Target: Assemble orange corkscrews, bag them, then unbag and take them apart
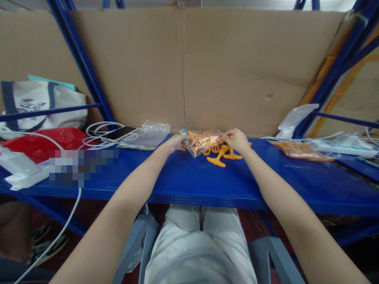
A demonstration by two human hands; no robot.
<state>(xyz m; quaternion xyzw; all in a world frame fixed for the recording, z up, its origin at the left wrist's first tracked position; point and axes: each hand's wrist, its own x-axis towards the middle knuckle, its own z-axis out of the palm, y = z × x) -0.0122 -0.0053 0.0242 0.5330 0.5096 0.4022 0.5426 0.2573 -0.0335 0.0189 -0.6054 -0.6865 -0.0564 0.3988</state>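
A clear plastic bag (203,144) with orange plastic parts inside and a colourful printed end lies across the back of the blue shelf. My left hand (177,143) pinches its left, printed end. At the other end, my right hand (238,139) has its fingers closed on the bag's right edge; its fingertips are partly hidden. Loose orange T-shaped parts lie just below the right hand, one T-shaped part (217,159) in front and another T-shaped part (233,155) behind it. Beside them sits a small orange round part (215,149).
Left are a flat plastic packet (148,138), a phone (121,133), coiled white cable (91,138), red bag (59,140) and white device (22,169). Right are an orange packet (302,151) and white power strip (346,148). Cardboard (222,67) stands behind, between blue posts (83,59).
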